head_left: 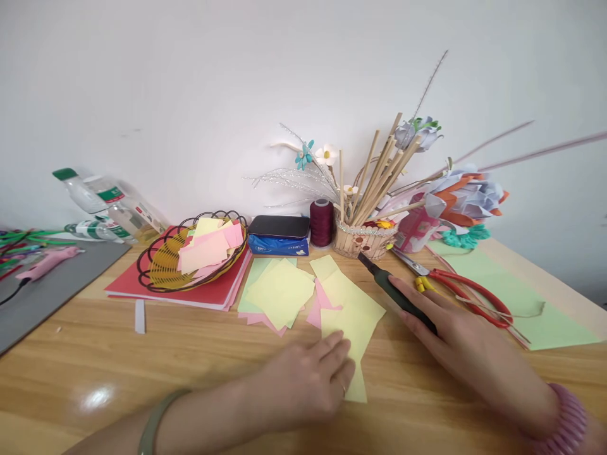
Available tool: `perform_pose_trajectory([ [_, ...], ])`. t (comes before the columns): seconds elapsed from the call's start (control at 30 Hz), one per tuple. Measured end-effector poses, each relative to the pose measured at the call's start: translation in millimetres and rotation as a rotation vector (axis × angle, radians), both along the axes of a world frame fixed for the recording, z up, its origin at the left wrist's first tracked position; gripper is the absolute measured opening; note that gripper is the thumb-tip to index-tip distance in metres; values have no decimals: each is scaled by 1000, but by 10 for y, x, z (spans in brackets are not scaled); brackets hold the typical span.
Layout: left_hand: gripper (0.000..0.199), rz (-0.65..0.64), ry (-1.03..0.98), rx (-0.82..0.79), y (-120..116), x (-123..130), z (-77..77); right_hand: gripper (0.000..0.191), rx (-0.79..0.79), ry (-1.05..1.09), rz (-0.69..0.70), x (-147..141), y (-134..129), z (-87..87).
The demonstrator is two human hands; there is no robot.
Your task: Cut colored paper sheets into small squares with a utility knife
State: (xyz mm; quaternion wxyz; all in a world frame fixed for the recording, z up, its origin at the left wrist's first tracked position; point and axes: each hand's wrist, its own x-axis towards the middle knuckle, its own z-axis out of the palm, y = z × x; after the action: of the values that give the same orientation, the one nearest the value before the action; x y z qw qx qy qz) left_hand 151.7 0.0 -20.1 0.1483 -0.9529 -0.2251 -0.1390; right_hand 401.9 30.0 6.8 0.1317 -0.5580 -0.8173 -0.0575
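My left hand rests on pale yellow paper pieces at the middle front, its fingers bent and close together on the lower sheet. What lies under its fingertips is hidden. My right hand is closed around a dark green tool with a black tip, which points up and left toward the wooden pot. Left of the yellow pieces lies a pile of yellow, green and pink squares. Red-handled scissors lie just beyond my right hand.
A woven basket with paper pieces stands on red sheets. Along the wall are bottles, a phone on a blue pack, a maroon thread spool and paper flowers. Green paper lies at right.
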Motion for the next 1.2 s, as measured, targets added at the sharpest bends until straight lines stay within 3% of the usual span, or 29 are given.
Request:
perform_pose_trajectory([
  [0.1, 56, 123, 44, -120, 106, -4, 7, 46, -2, -7, -8, 20, 2, 4],
  [0.17, 71, 117, 23, -145, 147, -21, 32, 46, 3, -13, -17, 34, 2, 11],
  [0.23, 57, 25, -33, -112, 153, -43, 65, 46, 7, -18, -24, 45, 2, 20],
  [0.3, 29, -53, -65, -72, 132, -55, 96, 46, 9, -25, -34, 49, 1, 31],
  [0.37, 16, -69, -63, -49, 102, -51, 119, 47, 6, -33, -35, 51, -3, 40],
  [0.53, 24, -31, -12, -124, 37, -28, 127, 47, 1, -50, -47, 61, -12, 40],
  [0.6, 37, -16, 6, -127, 25, -26, 95, 47, 6, -57, -69, 66, -10, 28],
  [0.7, 53, 85, 62, -106, 56, 4, 9, 46, 8, -60, -85, 66, -1, 12],
  [0.8, 52, 186, 58, -65, 164, 61, -46, 47, 5, -53, -88, 63, 5, 11],
  [0.93, 34, 270, -45, -137, 353, 26, 62, 48, -24, -51, -66, 74, -1, 24],
  [1.07, 23, 559, -90, -241, 477, -173, 217, 48, -49, -45, -29, 66, -13, 45],
  [1.2, 35, 745, -96, -296, 500, -266, 202, 47, -60, -39, -20, 18, -29, 47],
])
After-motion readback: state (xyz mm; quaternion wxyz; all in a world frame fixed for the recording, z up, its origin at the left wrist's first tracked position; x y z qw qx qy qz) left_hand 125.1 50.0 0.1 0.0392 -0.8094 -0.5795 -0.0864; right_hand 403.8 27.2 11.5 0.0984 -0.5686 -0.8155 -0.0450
